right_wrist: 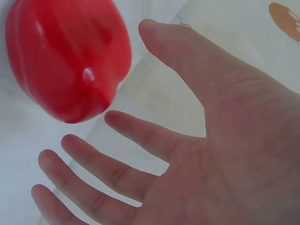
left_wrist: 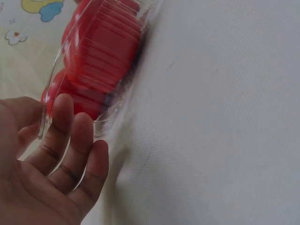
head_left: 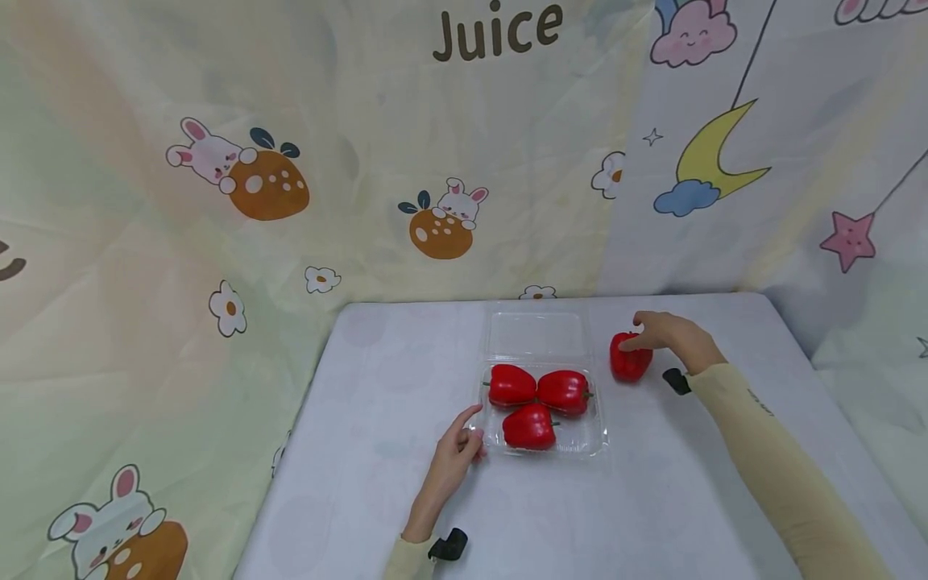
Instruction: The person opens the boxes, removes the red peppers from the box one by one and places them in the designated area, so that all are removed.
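Note:
A hinged clear plastic box (head_left: 596,439) lies on the table with its lid folded back, holding a red bell pepper (head_left: 511,385), another bell pepper (head_left: 564,392) and a third bell pepper (head_left: 528,427). At its near left corner my left hand (head_left: 451,459) holds the rim between thumb and fingers; the left wrist view shows the rim (left_wrist: 52,70) running into the hand. Right of the box stands a separate red bell pepper (head_left: 629,362). My right hand (head_left: 670,334) hovers beside this pepper, fingers spread and apart from it in the right wrist view.
The box's lid (head_left: 536,334) lies flat toward the back of the white table (head_left: 377,435). Behind rises a printed cloth backdrop (head_left: 348,161) with rabbits and flowers. A small black device (head_left: 448,546) sits at the left wrist.

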Available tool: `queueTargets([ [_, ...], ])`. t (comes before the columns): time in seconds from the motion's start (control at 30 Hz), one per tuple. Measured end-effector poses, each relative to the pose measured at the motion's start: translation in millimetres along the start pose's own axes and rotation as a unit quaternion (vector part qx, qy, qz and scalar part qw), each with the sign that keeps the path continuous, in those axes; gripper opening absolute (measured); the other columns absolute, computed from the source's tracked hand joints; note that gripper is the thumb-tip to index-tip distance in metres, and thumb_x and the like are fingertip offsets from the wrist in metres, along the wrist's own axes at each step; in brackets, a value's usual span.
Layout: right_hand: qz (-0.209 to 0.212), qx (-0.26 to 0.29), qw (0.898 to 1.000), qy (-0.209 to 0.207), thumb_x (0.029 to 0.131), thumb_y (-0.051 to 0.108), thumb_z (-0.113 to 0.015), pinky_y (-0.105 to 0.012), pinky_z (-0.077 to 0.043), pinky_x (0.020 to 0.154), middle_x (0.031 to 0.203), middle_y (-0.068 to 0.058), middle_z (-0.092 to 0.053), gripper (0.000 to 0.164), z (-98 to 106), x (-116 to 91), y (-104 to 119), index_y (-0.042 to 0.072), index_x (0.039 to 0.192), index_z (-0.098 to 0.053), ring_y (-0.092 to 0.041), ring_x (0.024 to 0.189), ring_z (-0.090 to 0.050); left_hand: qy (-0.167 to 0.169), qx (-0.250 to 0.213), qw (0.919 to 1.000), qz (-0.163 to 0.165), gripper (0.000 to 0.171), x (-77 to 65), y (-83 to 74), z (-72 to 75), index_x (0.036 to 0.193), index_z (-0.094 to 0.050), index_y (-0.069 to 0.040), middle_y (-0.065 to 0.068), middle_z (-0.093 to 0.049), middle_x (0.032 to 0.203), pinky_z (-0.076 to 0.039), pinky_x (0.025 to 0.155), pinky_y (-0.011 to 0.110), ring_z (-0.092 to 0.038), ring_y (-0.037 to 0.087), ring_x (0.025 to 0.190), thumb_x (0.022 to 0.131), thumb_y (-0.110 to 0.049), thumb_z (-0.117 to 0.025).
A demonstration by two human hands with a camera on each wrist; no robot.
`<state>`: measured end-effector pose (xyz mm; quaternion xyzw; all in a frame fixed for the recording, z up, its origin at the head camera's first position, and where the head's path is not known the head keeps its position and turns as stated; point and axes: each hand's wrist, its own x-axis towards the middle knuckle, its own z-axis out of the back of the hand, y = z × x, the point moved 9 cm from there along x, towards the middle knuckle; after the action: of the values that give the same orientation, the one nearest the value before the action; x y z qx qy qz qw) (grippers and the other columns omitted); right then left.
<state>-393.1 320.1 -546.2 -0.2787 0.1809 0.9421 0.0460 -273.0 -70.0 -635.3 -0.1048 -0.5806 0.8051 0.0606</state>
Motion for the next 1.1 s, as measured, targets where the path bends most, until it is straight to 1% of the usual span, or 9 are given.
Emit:
queueTargets([
  [0.13,0.004,-0.002,1.0,-0.003,0.086,0.043,-0.074,-0.063,-0.05,0.093,0.135,-0.034,-0.045,0.088,1,-5,8,-0.006,0.147,-0.035,-0.05,0.123,-0.042,-0.001,0.002,1.0,-0.003,0.046,0.2,-0.4,1.0,0.148,-0.047,-0.028,0.01,-0.067,0.081,-0.054,0.07,0.023,-0.06,0.011,0.072,0.103,-0.027,-0.057],
  [0.27,0.026,-0.018,0.999,-0.018,0.086,0.042,-0.074,-0.063,-0.051,0.092,0.136,-0.034,-0.046,0.086,3,-11,20,-0.006,0.146,-0.037,-0.049,0.121,-0.045,-0.003,-0.003,1.0,-0.008,0.046,0.8,-1.8,1.4,0.148,-0.048,-0.026,0.012,-0.067,0.08,-0.054,0.068,0.024,-0.06,0.013,0.072,0.103,-0.026,-0.058],
  [0.33,0.045,-0.034,0.998,-0.029,0.086,0.042,-0.074,-0.062,-0.051,0.092,0.136,-0.034,-0.047,0.084,3,-15,29,-0.006,0.145,-0.038,-0.048,0.12,-0.046,-0.005,-0.005,0.9999,-0.01,0.047,1.2,-2.1,1.6,0.148,-0.048,-0.024,0.013,-0.067,0.08,-0.054,0.067,0.024,-0.061,0.014,0.071,0.103,-0.025,-0.058],
  [0.47,0.074,-0.063,0.994,-0.052,0.083,0.044,-0.076,-0.059,-0.055,0.088,0.133,-0.034,-0.049,0.085,1,-29,51,-0.005,0.144,-0.042,-0.048,0.117,-0.049,-0.004,-0.008,0.9999,-0.01,0.047,1.6,-1.3,1.4,0.148,-0.048,-0.021,0.013,-0.067,0.079,-0.054,0.065,0.025,-0.061,0.013,0.07,0.103,-0.023,-0.058],
  [0.57,0.093,-0.079,0.99,-0.067,0.081,0.046,-0.078,-0.06,-0.055,0.087,0.132,-0.033,-0.05,0.086,-3,-39,70,-0.002,0.144,-0.045,-0.05,0.118,-0.05,-0.001,-0.005,1.0,-0.004,0.047,1.2,0.5,1.1,0.149,-0.047,-0.022,0.01,-0.067,0.079,-0.054,0.066,0.024,-0.06,0.011,0.07,0.103,-0.024,-0.058],
  [0.73,0.125,-0.11,0.983,-0.08,0.083,0.046,-0.077,-0.065,-0.05,0.093,0.137,-0.031,-0.05,0.086,-13,-53,98,0.0,0.148,-0.043,-0.051,0.122,-0.049,0.002,-0.001,1.0,-0.003,0.047,0.6,0.9,0.5,0.15,-0.046,-0.024,0.007,-0.067,0.079,-0.054,0.067,0.023,-0.061,0.011,0.071,0.103,-0.025,-0.057],
  [0.87,0.156,-0.126,0.976,-0.087,0.082,0.044,-0.079,-0.063,-0.052,0.092,0.139,-0.03,-0.051,0.089,-23,-63,116,0.003,0.151,-0.041,-0.05,0.123,-0.05,0.003,0.0,1.0,-0.004,0.047,1.3,1.2,0.2,0.149,-0.046,-0.026,0.007,-0.067,0.08,-0.055,0.068,0.023,-0.061,0.012,0.072,0.104,-0.025,-0.057],
  [1.0,0.189,-0.143,0.967,-0.098,0.074,0.04,-0.086,-0.057,-0.057,0.085,0.136,-0.026,-0.055,0.094,-39,-71,131,0.009,0.151,-0.042,-0.046,0.122,-0.053,0.003,-0.001,1.0,-0.006,0.046,1.6,0.8,-0.2,0.148,-0.047,-0.029,0.007,-0.067,0.08,-0.055,0.068,0.023,-0.061,0.012,0.072,0.104,-0.027,-0.057],
  [1.1,0.223,-0.147,0.959,-0.097,0.07,0.038,-0.09,-0.055,-0.058,0.085,0.134,-0.022,-0.057,0.097,-53,-76,143,0.014,0.151,-0.043,-0.043,0.122,-0.053,0.003,-0.002,1.0,-0.006,0.046,1.6,0.1,-0.5,0.149,-0.046,-0.03,0.007,-0.067,0.08,-0.055,0.068,0.023,-0.062,0.012,0.072,0.104,-0.027,-0.057],
])
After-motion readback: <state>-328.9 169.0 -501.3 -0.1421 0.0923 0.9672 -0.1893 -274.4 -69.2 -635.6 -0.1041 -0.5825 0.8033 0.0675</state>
